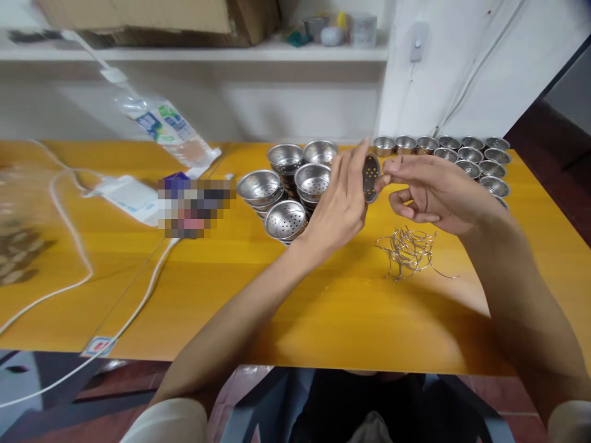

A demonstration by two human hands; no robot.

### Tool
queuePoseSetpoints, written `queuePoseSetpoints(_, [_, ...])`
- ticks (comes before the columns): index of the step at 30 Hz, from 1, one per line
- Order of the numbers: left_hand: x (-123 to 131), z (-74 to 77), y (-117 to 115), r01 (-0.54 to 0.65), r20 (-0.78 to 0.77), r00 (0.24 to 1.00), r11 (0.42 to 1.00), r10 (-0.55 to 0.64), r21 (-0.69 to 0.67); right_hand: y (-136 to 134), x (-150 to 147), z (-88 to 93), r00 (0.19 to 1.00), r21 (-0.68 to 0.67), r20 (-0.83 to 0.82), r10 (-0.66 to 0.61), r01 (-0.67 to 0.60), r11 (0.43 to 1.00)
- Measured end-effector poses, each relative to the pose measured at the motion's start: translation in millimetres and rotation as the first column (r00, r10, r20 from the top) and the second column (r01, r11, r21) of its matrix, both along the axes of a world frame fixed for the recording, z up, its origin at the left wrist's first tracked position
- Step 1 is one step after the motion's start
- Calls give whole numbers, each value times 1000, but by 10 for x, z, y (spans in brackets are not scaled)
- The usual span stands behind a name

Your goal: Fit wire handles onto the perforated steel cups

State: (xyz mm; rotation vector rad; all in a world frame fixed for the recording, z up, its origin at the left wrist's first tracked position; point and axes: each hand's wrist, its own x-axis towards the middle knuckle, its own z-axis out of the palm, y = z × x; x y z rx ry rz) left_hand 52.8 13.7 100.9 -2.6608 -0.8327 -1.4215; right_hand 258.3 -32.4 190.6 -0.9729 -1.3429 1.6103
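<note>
My left hand (339, 194) grips a small perforated metal cup (370, 178), turned on its side with its holed face toward the right. Close against that cup, my right hand (427, 187) has its thumb and forefinger drawn together at the rim, the other fingers curled. Whatever lies between those fingertips is too small to make out. Below the right hand, a tangled pile of thin bent metal wires (409, 252) rests on the orange table (351, 320). Stacks of similar perforated cups (285, 219) stand just left of my left hand.
Rows of metal cups (470, 154) line the back right of the table. A plastic bottle (166, 126), a white box-shaped device (132, 197) and white cables (150, 289) occupy the left side. A shelf (207, 55) runs above the table's back.
</note>
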Motion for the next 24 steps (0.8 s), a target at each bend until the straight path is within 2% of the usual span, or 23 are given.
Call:
queuePoseSetpoints(3, [-30,40,-13,-5,4,1000,1000,5,4,-18,-59,-31,999,49,1,-38,38,998])
queuePoseSetpoints(8, [-39,112,-68,-36,19,999,999,35,30,-28,-120,-91,993,75,43,107,-110,991])
queuePoseSetpoints(12, [-29,179,-113,-50,-8,999,991,52,121,3,-74,-108,991,118,38,127,-131,984])
queuePoseSetpoints(15, [-13,244,-184,-53,-21,998,989,57,139,38,-28,-91,985,234,124,120,-146,961])
queuePoseSetpoints(17, [-3,285,-243,-19,7,1000,994,19,107,53,-5,-65,976,326,202,76,-140,935])
queuePoseSetpoints(19, [3,315,-296,12,49,999,1000,-13,19,57,12,-43,963,382,268,27,-132,915])
queuePoseSetpoints(22, [13,324,-349,2,64,998,996,4,-89,57,27,-53,956,395,293,1,-122,910])
queuePoseSetpoints(24, [27,312,-372,-20,54,998,996,25,-90,68,29,-90,962,384,273,0,-109,917])
